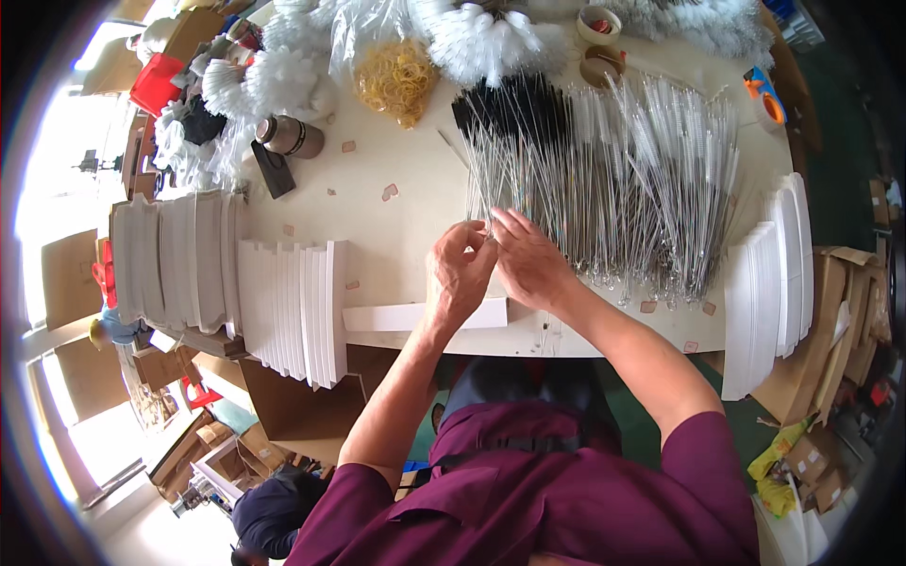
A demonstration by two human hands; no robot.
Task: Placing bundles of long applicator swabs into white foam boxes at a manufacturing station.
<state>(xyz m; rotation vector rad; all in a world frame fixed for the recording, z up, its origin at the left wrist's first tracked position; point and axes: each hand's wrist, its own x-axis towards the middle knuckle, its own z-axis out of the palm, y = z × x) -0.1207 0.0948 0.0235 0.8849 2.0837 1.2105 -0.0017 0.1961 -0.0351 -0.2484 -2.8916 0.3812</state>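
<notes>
Long, thin wire brushes lie side by side in a wide row across the table, some with black bristles and others with whitish bristles. Their bare wire stems point toward me. At the row's left end my left hand is closed, thumb and forefinger pinched at the stem ends of the black brushes. Touching it, my right hand also has its fingers drawn together around the thin wires. Fingers partly hide what is between them. A flat white carton lies under my left wrist, by the table's front edge.
Stacks of folded white cartons stand left and right. Farther back are a bag of yellow rubber bands, bundled white brushes, a steel flask, tape rolls and a blue-orange tape dispenser. Another person is at lower left.
</notes>
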